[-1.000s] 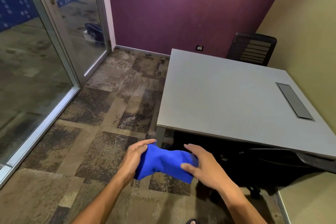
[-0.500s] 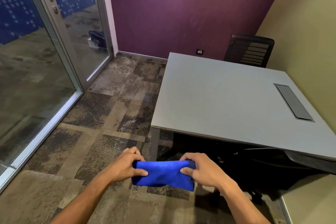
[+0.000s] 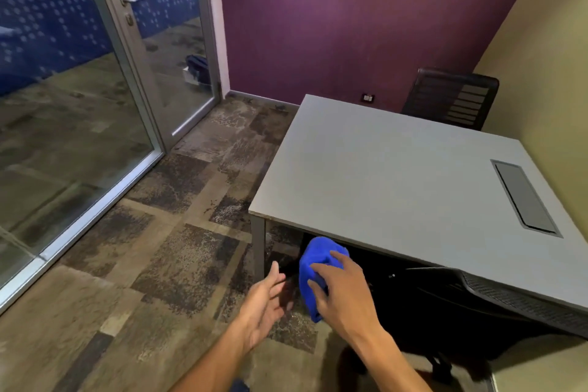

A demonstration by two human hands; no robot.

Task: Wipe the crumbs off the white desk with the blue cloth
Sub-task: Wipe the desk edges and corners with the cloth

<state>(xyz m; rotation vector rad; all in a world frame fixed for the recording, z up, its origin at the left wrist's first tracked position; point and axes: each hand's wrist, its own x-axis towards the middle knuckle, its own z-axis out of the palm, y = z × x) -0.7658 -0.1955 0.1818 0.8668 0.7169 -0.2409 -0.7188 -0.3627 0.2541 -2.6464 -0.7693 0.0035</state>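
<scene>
Wiping has not begun: the cloth (image 3: pixel 321 267) is bunched in the right hand (image 3: pixel 342 293), below the bench (image 3: pixel 397 175) edge. The left hand (image 3: pixel 265 302) hangs open, empty. No crumbs are discernible.

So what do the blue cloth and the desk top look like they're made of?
Blue cloth: soft fabric, likely microfibre; it bunches in rounded matte folds under the right hand. Desk top: looks like matte pale laminate board, flat with a thin, sharp edge and a faint speckle; what lies under the surface can't be told.
</scene>
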